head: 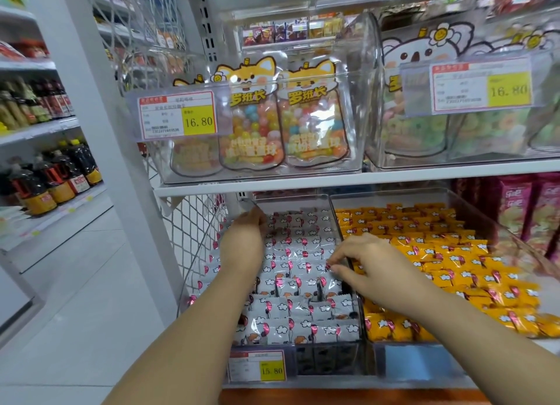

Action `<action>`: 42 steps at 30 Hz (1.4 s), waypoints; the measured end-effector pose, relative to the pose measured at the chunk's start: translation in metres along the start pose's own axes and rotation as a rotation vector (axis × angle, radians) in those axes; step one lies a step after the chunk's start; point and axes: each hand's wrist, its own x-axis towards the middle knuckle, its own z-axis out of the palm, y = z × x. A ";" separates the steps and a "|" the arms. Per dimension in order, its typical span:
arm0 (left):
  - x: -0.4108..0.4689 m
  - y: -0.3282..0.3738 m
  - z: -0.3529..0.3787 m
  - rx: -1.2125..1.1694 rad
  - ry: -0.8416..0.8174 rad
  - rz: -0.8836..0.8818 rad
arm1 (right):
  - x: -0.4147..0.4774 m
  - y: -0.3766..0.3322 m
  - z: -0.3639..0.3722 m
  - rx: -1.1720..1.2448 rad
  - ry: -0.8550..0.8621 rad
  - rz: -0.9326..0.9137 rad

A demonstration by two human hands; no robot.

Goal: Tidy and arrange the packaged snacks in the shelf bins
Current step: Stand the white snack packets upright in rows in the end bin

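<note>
- White packets [300,253] fill the clear bin [330,360] on the lower shelf [333,385], directly ahead of and below the person.
- The bin's long axis runs front to rear, away from the person. The packets sit in rows across it, each packet's long side running left to right.
- Left hand [244,235]: reaches to the rear-left corner of the bin, fingers bent down onto the back rows. It cannot be told whether it grips a packet.
- Right hand [363,262]: sits at mid-depth against the bin's right wall. Its curled fingertips [330,266] appear to pinch the end of one packet.
- Orange packets [439,253] lie in the neighbouring bin, just beside the right hand and apart from it.
- Judgement: the uneven rows lie between the two hands, toward the front. The right hand is nearer to them, so drawing back toward the person suits the next adjustment.
</note>
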 end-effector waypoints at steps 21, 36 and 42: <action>-0.059 0.067 -0.079 -0.840 -0.291 -0.198 | -0.007 -0.020 -0.026 0.517 0.329 0.008; -0.048 0.061 -0.030 -0.003 -0.587 0.178 | -0.002 -0.007 -0.024 0.563 0.366 0.166; -0.043 0.073 -0.024 0.026 -0.656 0.098 | -0.003 -0.007 -0.024 0.552 0.427 0.202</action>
